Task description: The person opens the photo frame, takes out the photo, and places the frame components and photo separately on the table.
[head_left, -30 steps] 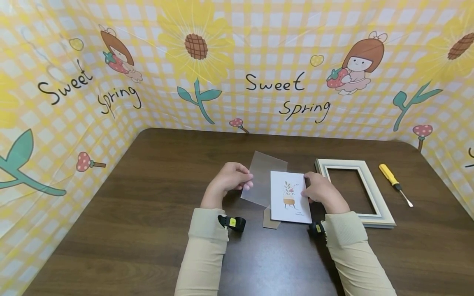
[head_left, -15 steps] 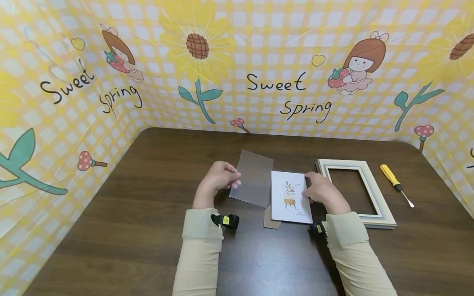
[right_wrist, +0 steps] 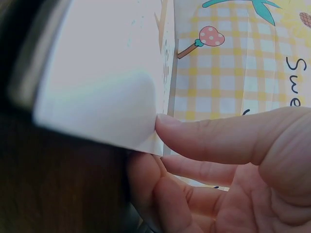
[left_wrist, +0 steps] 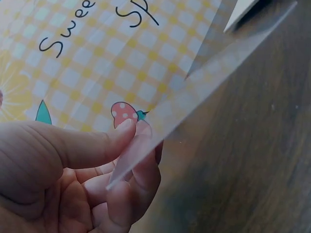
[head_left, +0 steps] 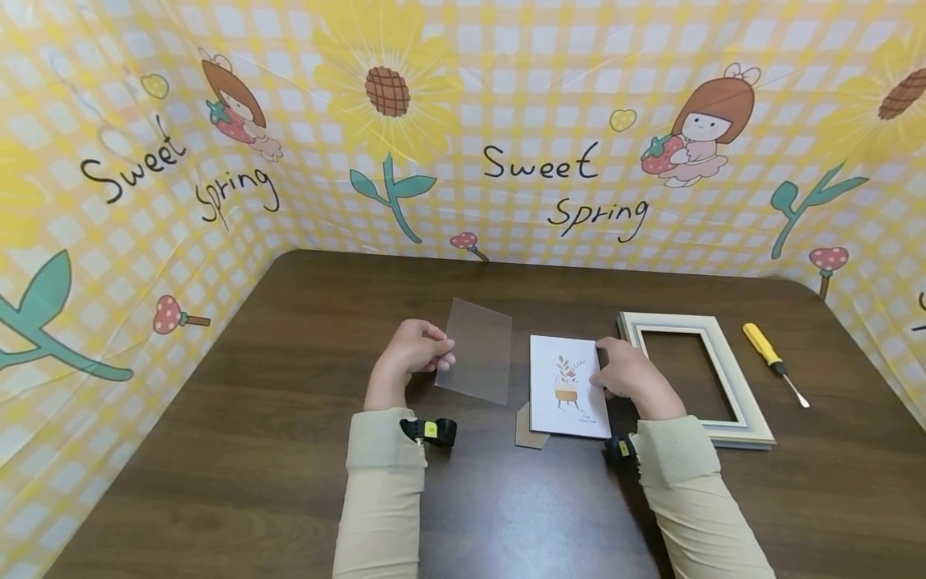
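My left hand pinches the left edge of a clear plastic sheet between thumb and fingers, left of the card. In the left wrist view the clear sheet slants away from the fingertips, seen nearly edge-on. A white picture card with a printed potted plant is held at its right edge by my right hand. The right wrist view has the thumb on the face of the card and the fingers behind it. From under the card's lower left juts a tan piece; the rest of it is hidden.
A cream picture frame with an open middle lies just right of my right hand. Beyond it rests a yellow-handled screwdriver. A patterned yellow cloth walls in the back and sides of the brown table.
My left hand has drawn the clear sheet leftward, from overlapping the card's left side to a gap apart from it. The right hand and the card have stayed in place.
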A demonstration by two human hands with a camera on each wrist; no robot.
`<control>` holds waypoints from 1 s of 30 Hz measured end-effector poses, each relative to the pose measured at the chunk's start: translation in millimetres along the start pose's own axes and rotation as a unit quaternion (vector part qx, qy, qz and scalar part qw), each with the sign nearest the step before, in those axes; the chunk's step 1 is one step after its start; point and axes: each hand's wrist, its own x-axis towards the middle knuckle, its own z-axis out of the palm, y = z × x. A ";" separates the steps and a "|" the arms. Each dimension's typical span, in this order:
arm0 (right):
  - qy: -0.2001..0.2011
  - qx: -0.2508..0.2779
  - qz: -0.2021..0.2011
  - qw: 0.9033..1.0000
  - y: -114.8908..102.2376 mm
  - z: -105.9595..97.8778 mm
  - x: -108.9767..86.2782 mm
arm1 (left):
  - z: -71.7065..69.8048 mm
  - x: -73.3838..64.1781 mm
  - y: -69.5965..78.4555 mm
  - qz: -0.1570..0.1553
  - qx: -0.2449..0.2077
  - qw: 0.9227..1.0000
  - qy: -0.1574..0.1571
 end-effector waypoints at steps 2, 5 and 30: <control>0.000 -0.001 -0.001 1.000 0.1 0.1 0.3 | 0.1 0.5 -1.5 -0.002 0.001 1.000 0.001; 0.000 -0.001 -0.002 1.000 0.1 -0.2 0.3 | 0.7 0.1 -2.2 -0.002 0.007 1.000 0.004; 0.001 -0.001 0.000 1.000 1.8 1.0 2.6 | 7.2 -16.3 9.1 -0.010 0.261 0.964 0.043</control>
